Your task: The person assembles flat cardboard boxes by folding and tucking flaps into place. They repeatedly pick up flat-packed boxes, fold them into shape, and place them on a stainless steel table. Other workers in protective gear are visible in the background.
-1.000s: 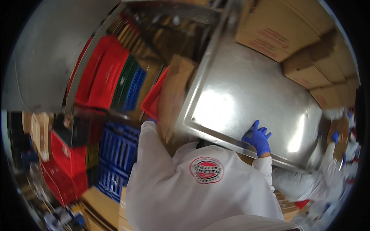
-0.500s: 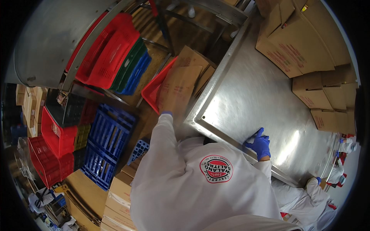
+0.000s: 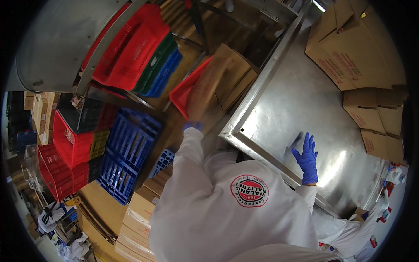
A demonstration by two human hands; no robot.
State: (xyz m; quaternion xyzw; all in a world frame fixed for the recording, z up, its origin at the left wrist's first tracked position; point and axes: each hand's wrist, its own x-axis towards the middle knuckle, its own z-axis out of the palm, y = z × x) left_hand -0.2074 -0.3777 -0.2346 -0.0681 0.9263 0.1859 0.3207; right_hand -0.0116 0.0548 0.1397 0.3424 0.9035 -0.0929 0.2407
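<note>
My left hand [image 3: 192,126], in a blue glove, is at the lower end of a flattened cardboard carton [image 3: 208,83], beside the table. Motion blurs both. The fingers are partly hidden but appear closed on the carton's edge. More folded cartons [image 3: 235,81] lean just right of it, and a red crate [image 3: 180,97] shows behind it. Over the steel table [image 3: 279,105], my right hand [image 3: 307,159], also blue-gloved, is raised with its fingers stretched and holds nothing. Its dark reflection shows on the metal.
Cardboard boxes [image 3: 345,61] stand along the table's far right side. Red, green and blue crates [image 3: 135,48] are stacked at upper left, above a blue plastic pallet [image 3: 128,153]. Closed cartons [image 3: 137,218] are at lower left. Another person's white sleeve [image 3: 362,231] appears at lower right.
My right hand has lifted off the tabletop and its fingers have straightened. The carton at my left hand has shifted and blurred. The surroundings have slid slightly rightward in view.
</note>
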